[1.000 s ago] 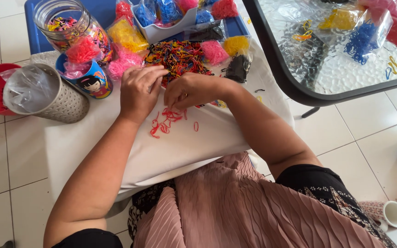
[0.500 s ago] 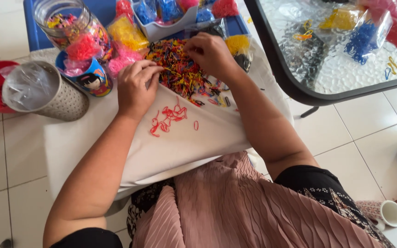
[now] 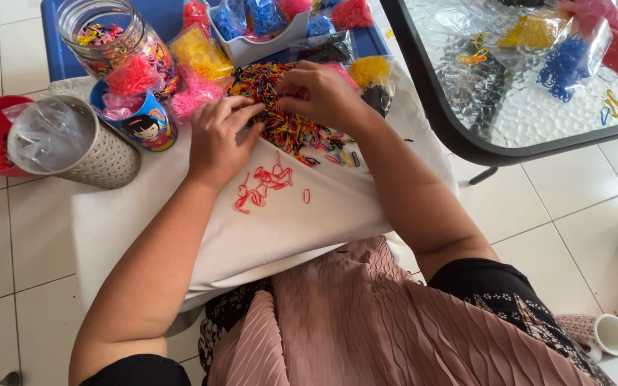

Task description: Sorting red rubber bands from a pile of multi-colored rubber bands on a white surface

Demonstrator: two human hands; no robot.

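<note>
Sorting: your left hand [image 3: 217, 139] and right hand [image 3: 321, 94], fingertips pinching into mixed heap of small multicoloured elastic bands [image 3: 280, 107] on white cloth [image 3: 252, 236]. Just below heap: few red bands [image 3: 265, 182] separated; bulk unsorted.

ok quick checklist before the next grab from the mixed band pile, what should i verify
1. Both hands at the mixed band pile: ok, left hand and right hand rest on it.
2. Red bands kept apart from the pile: ok, they lie alone on the white cloth.
3. Stray bands: not ok, one red loop lies off to the side.
4. Bands pinched in the fingers: cannot tell.
5. Glass jar open: ok, no lid on it.
</note>
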